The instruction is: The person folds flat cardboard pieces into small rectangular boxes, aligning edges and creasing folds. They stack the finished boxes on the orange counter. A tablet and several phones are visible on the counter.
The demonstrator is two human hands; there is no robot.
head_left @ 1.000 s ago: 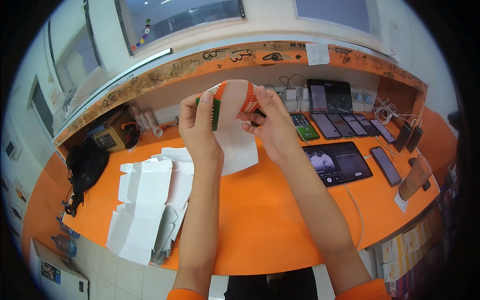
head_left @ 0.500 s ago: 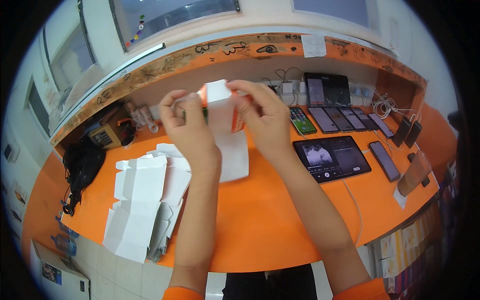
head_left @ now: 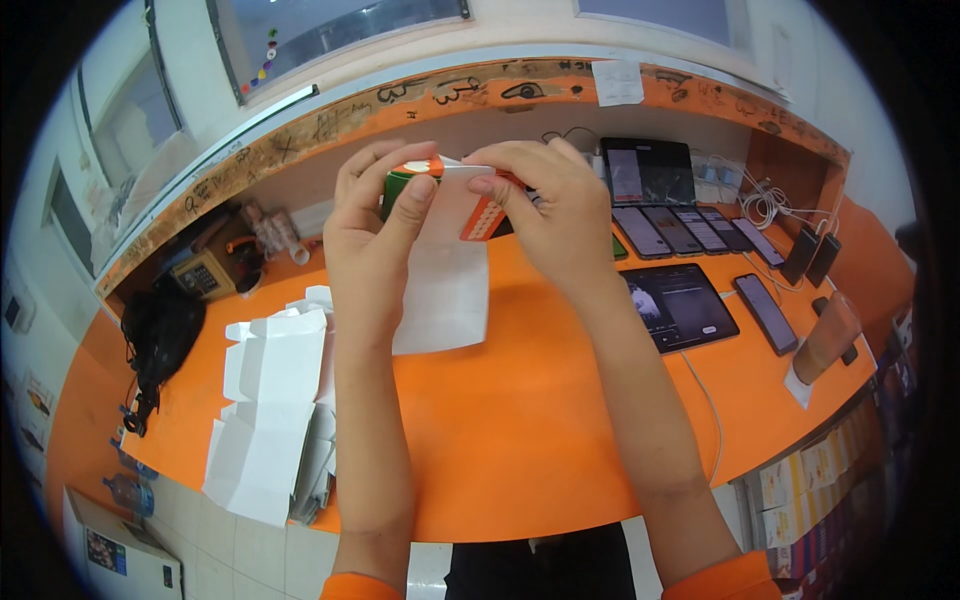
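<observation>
1. Flat white carton blank (head_left: 445, 270) with orange-and-green printed end, held up in the air over the middle of the orange counter (head_left: 520, 440), printed end at top near the back shelf, white panel hanging down.
2. Left hand (head_left: 372, 232) clamped on the carton's upper left part, thumb pressed on front face, fingers curled behind the green edge.
3. Right hand (head_left: 550, 215) clamped on the carton's upper right part, thumb and fingers pinching the top orange flap; both hands close together, nearly touching at top.
4. Both forearms rising from the near edge of the counter, orange sleeve cuffs at bottom.
5. Stack of unfolded white carton blanks (head_left: 275, 400) lying flat near the left front edge of the counter, partly overhanging it.
6. Black bag (head_left: 160, 335) at the far left end of the counter; small yellowish device (head_left: 205, 272) just behind it under the back ledge.
7. Tablet (head_left: 680, 305) with lit screen flat on the right half of the counter, just beside the right forearm.
8. Row of phones (head_left: 690, 230) lying along the back right, dark monitor (head_left: 645, 170) upright behind them.
9. White cables (head_left: 755, 200) coiled at the back right corner.
10. Single phone (head_left: 768, 312) right of the tablet, near the right edge.
</observation>
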